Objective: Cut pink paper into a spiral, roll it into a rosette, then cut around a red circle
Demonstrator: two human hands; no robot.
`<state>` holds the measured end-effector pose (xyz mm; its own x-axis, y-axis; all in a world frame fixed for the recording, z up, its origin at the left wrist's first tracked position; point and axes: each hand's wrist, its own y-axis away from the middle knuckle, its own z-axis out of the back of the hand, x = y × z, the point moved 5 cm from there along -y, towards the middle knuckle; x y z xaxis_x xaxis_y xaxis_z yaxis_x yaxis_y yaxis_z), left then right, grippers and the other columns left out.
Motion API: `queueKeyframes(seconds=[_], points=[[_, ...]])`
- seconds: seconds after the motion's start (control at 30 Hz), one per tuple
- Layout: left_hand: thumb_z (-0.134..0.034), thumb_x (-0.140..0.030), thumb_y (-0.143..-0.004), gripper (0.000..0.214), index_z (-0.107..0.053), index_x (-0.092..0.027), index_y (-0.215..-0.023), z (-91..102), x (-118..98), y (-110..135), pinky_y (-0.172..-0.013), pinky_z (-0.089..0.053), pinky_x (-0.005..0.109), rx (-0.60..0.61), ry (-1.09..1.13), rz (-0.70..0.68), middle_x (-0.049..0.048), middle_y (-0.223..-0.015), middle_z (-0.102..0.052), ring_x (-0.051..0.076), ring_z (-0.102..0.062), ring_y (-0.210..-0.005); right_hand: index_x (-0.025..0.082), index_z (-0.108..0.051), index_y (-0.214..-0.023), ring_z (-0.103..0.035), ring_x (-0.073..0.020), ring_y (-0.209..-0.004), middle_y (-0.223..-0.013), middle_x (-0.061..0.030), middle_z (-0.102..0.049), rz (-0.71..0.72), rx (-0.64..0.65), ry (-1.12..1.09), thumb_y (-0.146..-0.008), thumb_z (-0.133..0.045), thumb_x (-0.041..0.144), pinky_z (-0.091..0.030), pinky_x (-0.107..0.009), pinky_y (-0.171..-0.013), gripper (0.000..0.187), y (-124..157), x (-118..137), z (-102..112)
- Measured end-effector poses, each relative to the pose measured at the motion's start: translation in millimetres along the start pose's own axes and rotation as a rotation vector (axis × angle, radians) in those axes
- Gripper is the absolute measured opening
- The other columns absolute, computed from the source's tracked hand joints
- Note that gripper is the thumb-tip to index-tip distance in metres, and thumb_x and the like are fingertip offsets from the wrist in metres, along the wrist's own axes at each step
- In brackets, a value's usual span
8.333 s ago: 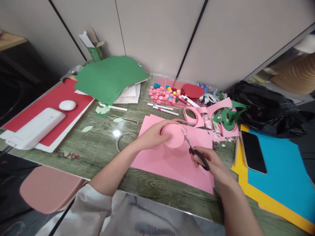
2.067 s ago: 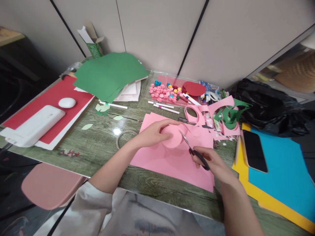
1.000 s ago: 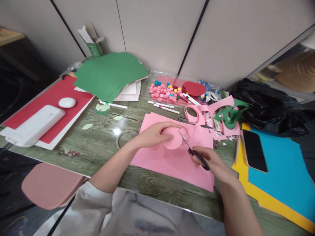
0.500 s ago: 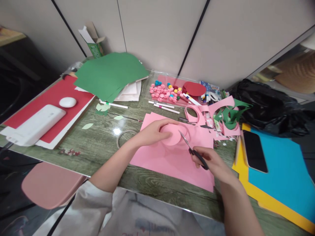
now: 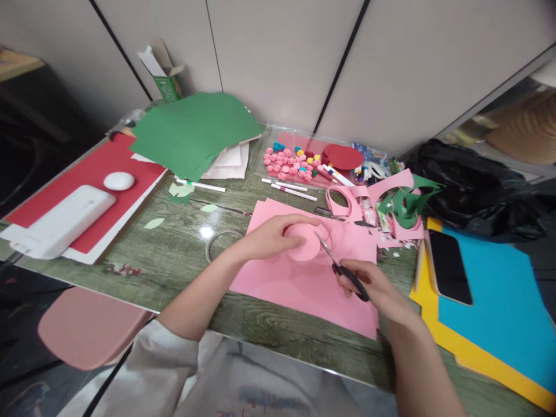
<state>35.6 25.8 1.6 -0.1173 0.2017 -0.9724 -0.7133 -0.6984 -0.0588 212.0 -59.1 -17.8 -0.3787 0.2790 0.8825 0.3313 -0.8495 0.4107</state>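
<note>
My left hand (image 5: 278,236) is closed on a round pink paper piece (image 5: 305,244), thumb on top and fingers behind its far edge. In my right hand (image 5: 369,282) are black-handled scissors (image 5: 343,269), their blades pointing up and left. The blade tips meet the right edge of the round piece, where a narrow curved strip of paper stands beside it. Both hands are above pink paper sheets (image 5: 299,295) lying on the table. Whether the blades are parted is hard to make out.
Pink and green paper scraps (image 5: 402,208) and a black plastic bag (image 5: 473,191) lie to the right. A phone (image 5: 449,267) rests on blue paper (image 5: 499,301). Rolled paper roses (image 5: 289,162) and markers (image 5: 295,191) are behind; green sheets (image 5: 195,130) are at left.
The round piece has turned and dipped slightly towards me under my left hand. My right hand and the scissors have barely moved.
</note>
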Motion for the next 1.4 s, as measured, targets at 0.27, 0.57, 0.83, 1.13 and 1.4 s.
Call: queueKeyframes(seconds=[0.27, 0.57, 0.83, 1.13, 1.4], points=[[-0.050, -0.009, -0.075, 0.047, -0.057, -0.023, -0.118, -1.0, 1, 3, -0.099, -0.038, 0.036, 0.075, -0.009, 0.031, 0.0034, -0.126, -0.058, 0.019, -0.052, -0.115, 0.017, -0.049, -0.066, -0.043, -0.0121, -0.058, -0.060, 0.0016, -0.047, 0.020, 0.056, 0.031, -0.083, -0.053, 0.044, -0.033, -0.024, -0.055, 0.033, -1, -1, -1], [-0.049, -0.009, -0.073, 0.047, -0.057, -0.024, -0.117, 0.5, -2, 3, -0.099, -0.038, 0.036, 0.058, -0.045, 0.033, 0.0024, -0.127, -0.057, 0.020, -0.051, -0.116, 0.017, -0.050, -0.064, -0.045, -0.0116, -0.056, -0.057, 0.0020, -0.048, 0.025, 0.017, 0.046, -0.083, -0.055, 0.040, -0.033, -0.024, -0.053, 0.030, 0, 1, 0], [-0.049, -0.007, -0.072, 0.049, -0.056, -0.023, -0.118, 3.0, -4, 3, -0.099, -0.039, 0.036, 0.003, -0.061, 0.028, 0.0025, -0.125, -0.058, 0.020, -0.052, -0.115, 0.017, -0.049, -0.063, -0.044, -0.0109, -0.055, -0.057, 0.0020, -0.048, 0.031, 0.013, 0.061, -0.084, -0.053, 0.038, -0.032, -0.024, -0.052, 0.030, 1, 0, 1], [-0.051, -0.013, -0.074, 0.047, -0.054, -0.022, -0.119, 7.5, 1, 4, -0.103, -0.036, 0.038, -0.038, -0.095, 0.048, 0.0034, -0.128, -0.056, 0.022, -0.049, -0.119, 0.018, -0.048, -0.062, -0.045, -0.0109, -0.054, -0.056, 0.0020, -0.048, 0.009, -0.013, 0.072, -0.082, -0.054, 0.041, -0.034, -0.023, -0.051, 0.031, 1, -1, 2], [-0.048, -0.009, -0.075, 0.047, -0.055, -0.024, -0.118, 2.8, -1, 3, -0.101, -0.036, 0.034, 0.015, -0.058, 0.025, 0.0018, -0.127, -0.056, 0.019, -0.049, -0.118, 0.018, -0.047, -0.063, -0.043, -0.0108, -0.055, -0.057, 0.0022, -0.046, 0.009, 0.025, 0.030, -0.082, -0.054, 0.042, -0.032, -0.024, -0.052, 0.032, 1, 2, -1]])
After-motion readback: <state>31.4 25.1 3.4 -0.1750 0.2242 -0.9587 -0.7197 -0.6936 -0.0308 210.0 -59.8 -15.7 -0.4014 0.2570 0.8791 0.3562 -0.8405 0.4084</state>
